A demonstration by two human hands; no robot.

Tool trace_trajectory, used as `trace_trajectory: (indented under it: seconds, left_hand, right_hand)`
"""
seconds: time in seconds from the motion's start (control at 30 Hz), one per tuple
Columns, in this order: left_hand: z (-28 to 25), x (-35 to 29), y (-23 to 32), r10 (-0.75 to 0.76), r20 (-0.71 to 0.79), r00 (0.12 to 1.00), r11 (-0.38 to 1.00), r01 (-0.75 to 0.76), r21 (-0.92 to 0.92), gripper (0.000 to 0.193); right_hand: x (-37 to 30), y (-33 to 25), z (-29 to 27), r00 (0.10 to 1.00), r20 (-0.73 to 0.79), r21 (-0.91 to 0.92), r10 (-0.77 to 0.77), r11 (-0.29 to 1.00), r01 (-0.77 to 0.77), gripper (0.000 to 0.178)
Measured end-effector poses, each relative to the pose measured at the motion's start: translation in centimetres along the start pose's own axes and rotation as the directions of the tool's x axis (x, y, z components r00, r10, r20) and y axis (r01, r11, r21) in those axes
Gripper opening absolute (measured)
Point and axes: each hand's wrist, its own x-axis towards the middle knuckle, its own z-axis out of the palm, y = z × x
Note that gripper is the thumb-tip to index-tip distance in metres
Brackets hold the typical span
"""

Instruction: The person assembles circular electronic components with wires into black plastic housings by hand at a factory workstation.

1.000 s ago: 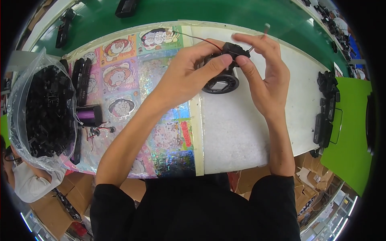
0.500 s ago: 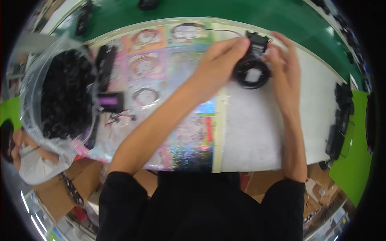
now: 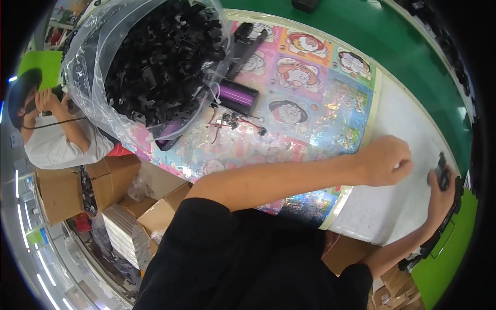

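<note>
My right hand, at the far right of the table, is closed round a black plastic part with a rounded lower end and a narrow piece sticking up. It is held beside a row of black parts along the table's right side. My left hand is curled into a loose fist above the white table surface, and nothing shows in it. The left forearm crosses over the printed, shiny table cover.
At the upper left a big clear plastic bag is filled with small black parts. Beside it lie a black case with a purple face, long black pieces and small wired parts. Another person sits at the left, near cardboard boxes.
Both hands were together on the black part; now the left has let go and curled up, and the right has carried the part to the far right. The view has swung left.
</note>
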Motion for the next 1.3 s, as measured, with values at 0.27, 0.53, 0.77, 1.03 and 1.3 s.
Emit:
trace_trajectory:
  seconds: [0.27,0.53,0.77,1.03,1.3]
  left_hand:
    - [4.4,-0.4,7.4,0.249,-0.056,0.967,0.942,-0.255,-0.22,0.022]
    - [5.0,1.9,13.3,0.48,0.395,0.783,0.785,-0.183,-0.592,0.023]
    - [1.7,0.3,17.0,0.506,0.62,0.6,0.788,-0.029,-0.615,0.042]
    - [9.6,-0.4,16.4,0.771,0.257,0.582,0.349,-0.049,-0.936,0.038]
    - [4.0,0.9,15.4,0.629,0.533,0.566,0.591,0.096,-0.801,0.038]
  right_hand:
    - [-1.1,-2.7,-1.2,0.988,-0.055,-0.105,-0.143,0.985,0.137,0.052]
    - [-0.4,-24.6,7.1,0.675,-0.01,0.276,-0.738,0.647,0.711,0.029]
    - [-2.3,-34.4,11.1,0.348,-0.231,0.483,-0.909,0.203,0.852,0.022]
    - [-2.2,-35.3,14.7,0.45,-0.351,0.556,-0.821,0.203,0.806,0.024]
    - [-3.6,-35.4,14.2,0.394,-0.3,0.632,-0.869,0.128,0.765,0.014]
